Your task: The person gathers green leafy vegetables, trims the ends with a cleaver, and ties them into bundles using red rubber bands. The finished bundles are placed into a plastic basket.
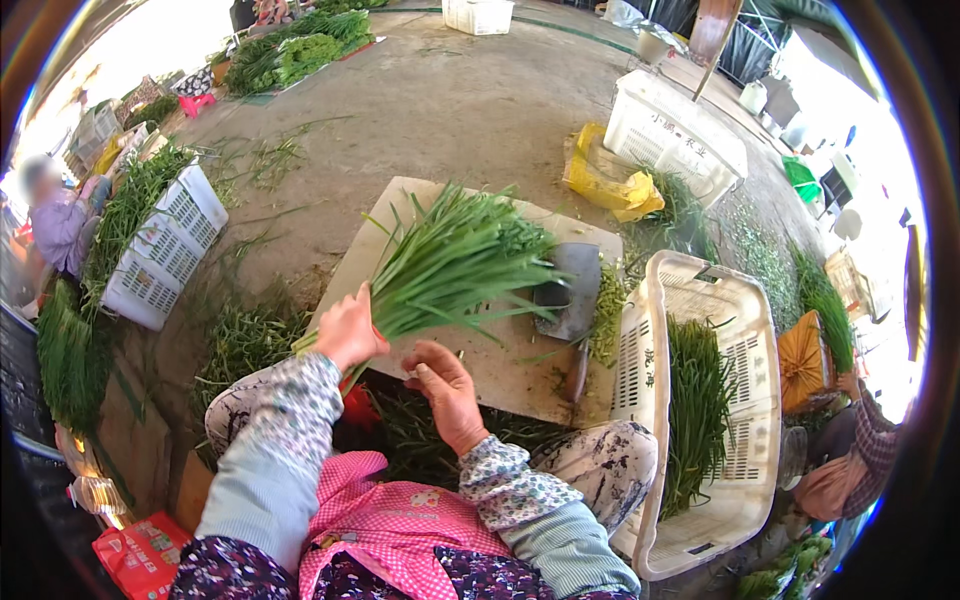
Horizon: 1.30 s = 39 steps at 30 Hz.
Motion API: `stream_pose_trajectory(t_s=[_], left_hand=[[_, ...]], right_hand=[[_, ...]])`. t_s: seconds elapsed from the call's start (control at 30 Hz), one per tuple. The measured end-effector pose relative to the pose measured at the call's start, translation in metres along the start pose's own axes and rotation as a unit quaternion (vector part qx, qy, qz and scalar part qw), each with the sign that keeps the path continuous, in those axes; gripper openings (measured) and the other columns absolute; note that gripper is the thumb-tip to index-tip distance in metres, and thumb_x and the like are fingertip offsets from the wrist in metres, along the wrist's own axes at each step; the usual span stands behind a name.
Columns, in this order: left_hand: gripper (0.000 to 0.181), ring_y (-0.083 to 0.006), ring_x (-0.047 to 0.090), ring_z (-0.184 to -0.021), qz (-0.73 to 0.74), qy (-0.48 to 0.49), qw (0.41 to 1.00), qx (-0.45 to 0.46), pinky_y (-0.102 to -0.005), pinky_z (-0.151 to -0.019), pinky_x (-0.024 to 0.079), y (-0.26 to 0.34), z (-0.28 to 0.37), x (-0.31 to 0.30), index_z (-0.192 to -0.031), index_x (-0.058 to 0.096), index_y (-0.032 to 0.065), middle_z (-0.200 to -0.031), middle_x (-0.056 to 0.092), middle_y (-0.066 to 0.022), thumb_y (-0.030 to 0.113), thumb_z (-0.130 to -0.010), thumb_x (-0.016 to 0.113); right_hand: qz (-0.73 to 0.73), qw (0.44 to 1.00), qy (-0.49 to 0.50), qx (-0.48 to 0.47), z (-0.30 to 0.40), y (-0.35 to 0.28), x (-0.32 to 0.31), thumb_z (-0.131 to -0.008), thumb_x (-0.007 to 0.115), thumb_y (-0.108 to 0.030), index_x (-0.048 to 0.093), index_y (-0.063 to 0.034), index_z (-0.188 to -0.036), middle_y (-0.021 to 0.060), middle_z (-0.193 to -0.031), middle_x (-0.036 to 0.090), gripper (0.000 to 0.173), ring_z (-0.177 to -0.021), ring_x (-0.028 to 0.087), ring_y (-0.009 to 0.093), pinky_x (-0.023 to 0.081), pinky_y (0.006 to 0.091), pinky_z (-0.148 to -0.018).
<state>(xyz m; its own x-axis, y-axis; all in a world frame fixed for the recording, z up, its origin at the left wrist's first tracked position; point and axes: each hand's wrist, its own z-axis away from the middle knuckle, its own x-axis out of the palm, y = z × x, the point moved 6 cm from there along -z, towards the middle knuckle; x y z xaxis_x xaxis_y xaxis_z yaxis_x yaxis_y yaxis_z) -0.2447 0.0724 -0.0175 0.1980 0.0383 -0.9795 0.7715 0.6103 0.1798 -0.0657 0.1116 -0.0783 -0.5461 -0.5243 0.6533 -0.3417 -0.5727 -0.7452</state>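
My left hand (346,330) grips a bunch of garlic chives (457,266) near its stem ends, with the leaves fanning away to the right over a pale cutting board (364,247). A bit of red shows at the grip. Close by on the right, my right hand (450,401) hangs just before the board's near edge with loosely curled fingers; nothing is plainly held in it. On the board's right side lies a cleaver (577,289), its blade partly under the leaf tips and its wooden handle toward me. Chopped stem pieces (607,311) are heaped beside the blade.
At my right stands a white plastic crate (701,559) holding chives (694,397). Beyond it are a yellow sack (589,169) and another crate (667,124). A full crate (169,240) and a person (64,225) are at left; another person (840,465) sits right. Trimmings (251,345) litter the floor.
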Motion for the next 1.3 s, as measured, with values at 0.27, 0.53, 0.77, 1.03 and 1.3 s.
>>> stream_pose_trajectory(t_s=[0.27,0.53,0.77,1.03,1.3], left_hand=[[0.049,-0.0138,0.067,-0.08,0.608,-0.268,0.746,-0.045,-0.0297,-0.072,0.057,-0.024,0.007,-0.049,-0.12,0.06,0.0,-0.1,0.07,-0.0069,0.015,-0.077,0.078],[0.051,-0.0167,0.069,-0.084,0.747,-0.296,0.59,-0.081,-0.0295,-0.075,0.058,-0.023,0.079,0.032,-0.118,0.06,-0.0036,-0.1,0.07,-0.0111,0.031,-0.083,0.073],[0.049,-0.0201,0.066,-0.102,0.762,-0.351,0.523,-0.151,-0.0359,-0.092,0.054,-0.014,0.103,0.066,-0.129,0.055,0.0012,-0.117,0.067,-0.0113,0.03,-0.091,0.067],[0.069,-0.017,0.058,-0.117,0.717,-0.334,0.599,-0.125,-0.0356,-0.097,0.05,-0.007,0.083,0.06,-0.145,0.042,0.0089,-0.133,0.058,-0.0066,0.035,-0.089,0.073],[0.075,-0.0148,0.062,-0.11,0.75,-0.27,0.6,-0.073,-0.0302,-0.092,0.053,0.001,0.083,0.067,-0.146,0.04,0.0066,-0.128,0.061,-0.0069,0.026,-0.084,0.079]], right_hand=[[0.141,0.984,-0.002,0.108,-0.003,-0.003,-0.036,-0.102,0.053,-0.031,0.053,0.0013,-0.131,0.0109,-0.121,0.065,0.044,-0.111,0.062,0.021,0.05,0.0336,-0.093],[0.035,0.981,-0.025,0.191,0.0,0.025,-0.018,-0.099,0.053,-0.049,0.046,0.0019,-0.138,0.0108,-0.125,0.06,0.064,-0.114,0.058,0.021,0.046,0.0331,-0.096],[-0.059,0.974,0.084,0.199,0.006,0.042,-0.024,-0.096,0.063,-0.04,0.049,0.0005,-0.134,0.0106,-0.128,0.059,0.057,-0.113,0.059,0.022,0.052,0.0372,-0.093],[0.164,0.971,0.058,0.165,-0.001,0.021,-0.027,-0.092,0.066,-0.049,0.053,0.0054,-0.127,0.0088,-0.11,0.064,0.066,-0.093,0.063,0.017,0.053,0.0313,-0.08],[0.702,0.702,0.086,-0.084,-0.004,-0.069,-0.006,-0.088,0.069,-0.039,0.072,-0.0004,-0.081,0.0176,-0.067,0.065,0.039,-0.071,0.069,0.033,0.053,0.039,-0.065]])
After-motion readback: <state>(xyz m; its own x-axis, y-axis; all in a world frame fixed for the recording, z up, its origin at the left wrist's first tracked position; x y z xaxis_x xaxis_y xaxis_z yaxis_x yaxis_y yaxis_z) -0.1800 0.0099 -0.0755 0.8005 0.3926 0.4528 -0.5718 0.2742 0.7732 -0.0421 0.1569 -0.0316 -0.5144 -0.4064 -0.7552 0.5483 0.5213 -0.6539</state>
